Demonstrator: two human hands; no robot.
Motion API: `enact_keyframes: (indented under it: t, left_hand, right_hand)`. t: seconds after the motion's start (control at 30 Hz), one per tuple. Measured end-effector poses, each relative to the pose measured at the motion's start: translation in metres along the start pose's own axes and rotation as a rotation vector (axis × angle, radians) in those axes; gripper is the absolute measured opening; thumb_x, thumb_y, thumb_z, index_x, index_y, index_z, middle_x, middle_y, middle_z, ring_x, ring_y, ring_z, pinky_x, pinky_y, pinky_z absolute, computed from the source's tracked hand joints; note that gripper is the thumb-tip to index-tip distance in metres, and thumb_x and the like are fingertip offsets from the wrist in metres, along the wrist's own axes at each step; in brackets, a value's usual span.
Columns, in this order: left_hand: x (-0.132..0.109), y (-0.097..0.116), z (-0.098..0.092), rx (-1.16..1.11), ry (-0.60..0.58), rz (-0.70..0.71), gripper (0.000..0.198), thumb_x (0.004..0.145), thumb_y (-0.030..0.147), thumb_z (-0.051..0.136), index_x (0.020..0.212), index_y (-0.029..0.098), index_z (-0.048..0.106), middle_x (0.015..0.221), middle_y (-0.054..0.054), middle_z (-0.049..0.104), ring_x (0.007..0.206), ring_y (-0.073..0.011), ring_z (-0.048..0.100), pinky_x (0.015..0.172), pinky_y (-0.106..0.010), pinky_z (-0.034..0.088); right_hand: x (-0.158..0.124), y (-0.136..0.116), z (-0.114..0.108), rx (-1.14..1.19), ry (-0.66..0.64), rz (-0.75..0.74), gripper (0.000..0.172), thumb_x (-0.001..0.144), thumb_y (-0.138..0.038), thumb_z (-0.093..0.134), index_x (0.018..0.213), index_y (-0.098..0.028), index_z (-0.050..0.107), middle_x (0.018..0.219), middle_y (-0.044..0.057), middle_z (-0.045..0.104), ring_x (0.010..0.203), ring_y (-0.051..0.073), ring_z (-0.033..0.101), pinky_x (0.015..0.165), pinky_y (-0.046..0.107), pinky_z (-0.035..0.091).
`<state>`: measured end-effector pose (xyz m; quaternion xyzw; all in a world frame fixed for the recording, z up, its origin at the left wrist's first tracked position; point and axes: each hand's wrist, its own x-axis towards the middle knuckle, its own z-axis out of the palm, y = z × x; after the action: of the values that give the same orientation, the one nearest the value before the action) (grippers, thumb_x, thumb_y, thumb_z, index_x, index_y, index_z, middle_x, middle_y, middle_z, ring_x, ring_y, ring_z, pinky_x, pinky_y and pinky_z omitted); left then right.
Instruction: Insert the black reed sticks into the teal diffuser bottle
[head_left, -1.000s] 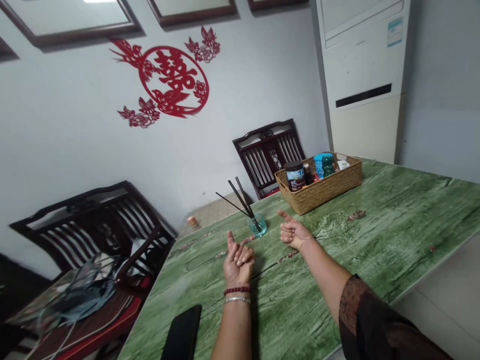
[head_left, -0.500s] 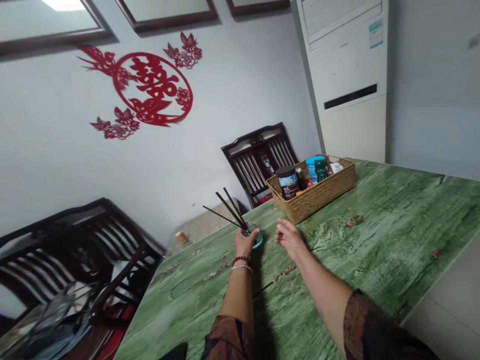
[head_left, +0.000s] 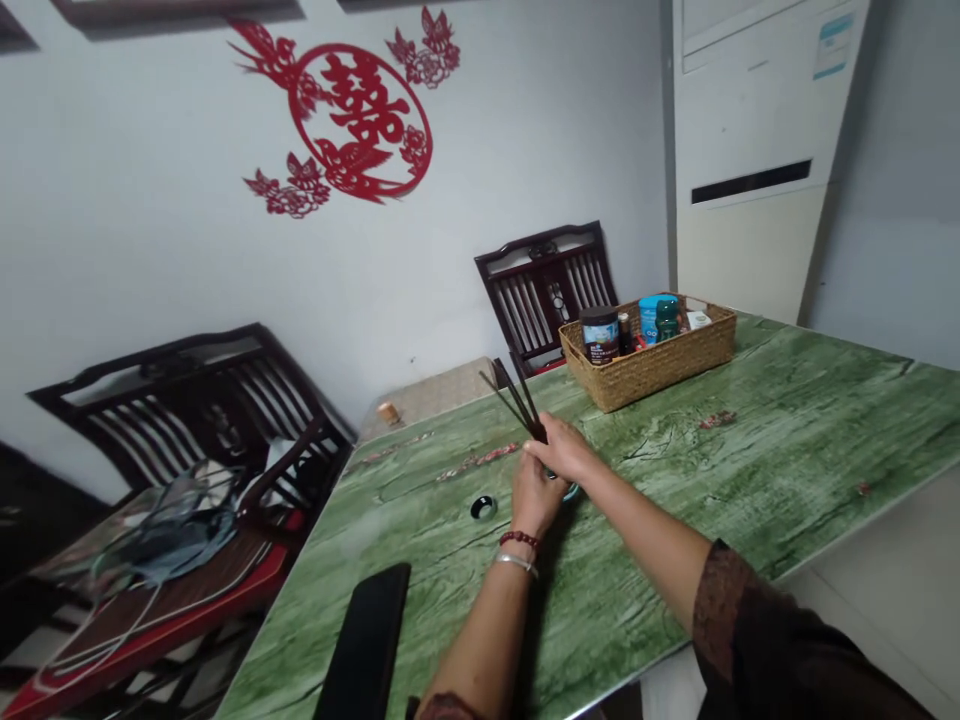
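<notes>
In the head view, my left hand (head_left: 537, 498) is closed around a glass reed diffuser bottle (head_left: 572, 492) standing on the table, mostly hidden behind my fingers. Several dark reed sticks (head_left: 517, 402) rise out of it, leaning left. My right hand (head_left: 567, 450) is closed around the lower part of these sticks, just above my left hand. A small dark round cap or ring (head_left: 483, 508) lies on the table to the left of my hands.
The green marbled table (head_left: 787, 470) carries a woven basket (head_left: 652, 373) of jars and bottles behind my hands. A black phone (head_left: 364, 640) lies near the left edge. Dark wooden chairs (head_left: 544, 290) stand behind; a bench (head_left: 202, 420) holding cloth and cords is at left.
My right hand has moved left from beside the bottle and closed on the reed sticks. My left hand stays on the bottle. The view has shifted, bringing the phone and the small round piece into sight.
</notes>
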<state>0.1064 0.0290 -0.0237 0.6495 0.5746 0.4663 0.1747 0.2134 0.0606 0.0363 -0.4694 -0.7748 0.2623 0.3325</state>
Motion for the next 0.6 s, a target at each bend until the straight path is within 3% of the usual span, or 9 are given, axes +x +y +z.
enact_keyframes:
  t: [0.07, 0.17, 0.27, 0.33, 0.4, 0.47, 0.53, 0.6]
  left_hand:
    - [-0.008, 0.009, 0.0, -0.033, 0.008, 0.041, 0.049, 0.07, 0.025, 0.074, 0.117, 0.018, 0.065, 0.119, -0.015, 0.069, 0.117, -0.0324, 0.064, 0.1, -0.047, 0.05]
    - [-0.018, 0.017, -0.006, -0.082, -0.03, 0.107, 0.068, 0.067, 0.028, 0.079, 0.13, 0.017, 0.059, 0.132, -0.017, 0.064, 0.128, -0.0335, 0.057, 0.111, -0.051, 0.041]
    - [-0.024, 0.013, -0.029, -0.138, -0.125, 0.047, 0.086, 0.06, 0.038, 0.087, 0.138, 0.017, 0.055, 0.143, -0.02, 0.057, 0.132, -0.0367, 0.054, 0.111, -0.054, 0.041]
    - [-0.024, 0.002, -0.052, -0.174, -0.144, -0.029, 0.073, 0.072, 0.047, 0.079, 0.136, 0.02, 0.058, 0.143, -0.019, 0.058, 0.128, -0.0354, 0.058, 0.106, -0.053, 0.046]
    - [-0.022, -0.01, -0.075, -0.132, -0.053, -0.043, 0.055, 0.083, 0.049, 0.068, 0.131, 0.022, 0.063, 0.139, -0.015, 0.062, 0.129, -0.0324, 0.057, 0.108, -0.051, 0.044]
    - [-0.019, -0.021, -0.092, 0.034, 0.031, -0.079, 0.048, 0.085, 0.044, 0.064, 0.128, 0.023, 0.064, 0.135, -0.013, 0.064, 0.128, -0.0316, 0.057, 0.108, -0.051, 0.043]
    - [-0.018, -0.029, -0.101, 0.244, -0.014, -0.159, 0.05, 0.077, 0.033, 0.07, 0.125, 0.024, 0.067, 0.134, -0.014, 0.064, 0.126, -0.0339, 0.057, 0.108, -0.053, 0.042]
    - [-0.02, -0.034, -0.104, 0.354, -0.078, -0.224, 0.049, 0.067, 0.023, 0.075, 0.116, 0.024, 0.072, 0.128, -0.015, 0.067, 0.121, -0.0377, 0.059, 0.106, -0.056, 0.04]
  right_hand:
    - [-0.007, 0.0, -0.003, -0.043, -0.014, -0.04, 0.019, 0.096, -0.032, 0.054, 0.105, -0.017, 0.063, 0.104, 0.012, 0.074, 0.1, 0.025, 0.068, 0.085, 0.032, 0.046]
    - [-0.016, -0.003, -0.005, 0.062, 0.026, -0.047, 0.017, 0.099, -0.028, 0.049, 0.099, -0.019, 0.063, 0.101, 0.01, 0.075, 0.095, 0.022, 0.069, 0.083, 0.03, 0.047]
    - [-0.017, -0.012, -0.011, 0.287, 0.152, -0.03, 0.017, 0.101, -0.026, 0.044, 0.095, -0.021, 0.06, 0.097, 0.006, 0.077, 0.092, 0.018, 0.07, 0.085, 0.029, 0.048]
    - [-0.014, -0.022, -0.022, 0.433, 0.266, -0.068, 0.019, 0.103, -0.029, 0.042, 0.093, -0.022, 0.057, 0.089, 0.004, 0.077, 0.09, 0.017, 0.071, 0.087, 0.029, 0.049]
    - [-0.011, -0.032, -0.04, 0.567, 0.369, -0.143, 0.024, 0.104, -0.036, 0.039, 0.091, -0.023, 0.054, 0.081, 0.002, 0.074, 0.083, 0.016, 0.071, 0.084, 0.029, 0.051]
    - [-0.011, -0.037, -0.062, 0.617, 0.435, -0.207, 0.029, 0.105, -0.043, 0.035, 0.092, -0.023, 0.052, 0.077, 0.001, 0.072, 0.073, 0.015, 0.07, 0.077, 0.027, 0.052]
    - [-0.017, -0.032, -0.085, 0.461, 0.438, -0.225, 0.031, 0.106, -0.044, 0.033, 0.096, -0.022, 0.053, 0.077, 0.001, 0.07, 0.068, 0.015, 0.067, 0.072, 0.027, 0.051]
    - [-0.027, -0.013, -0.102, 0.092, 0.36, -0.173, 0.026, 0.105, -0.038, 0.036, 0.104, -0.02, 0.055, 0.08, 0.004, 0.072, 0.074, 0.018, 0.069, 0.075, 0.028, 0.049]
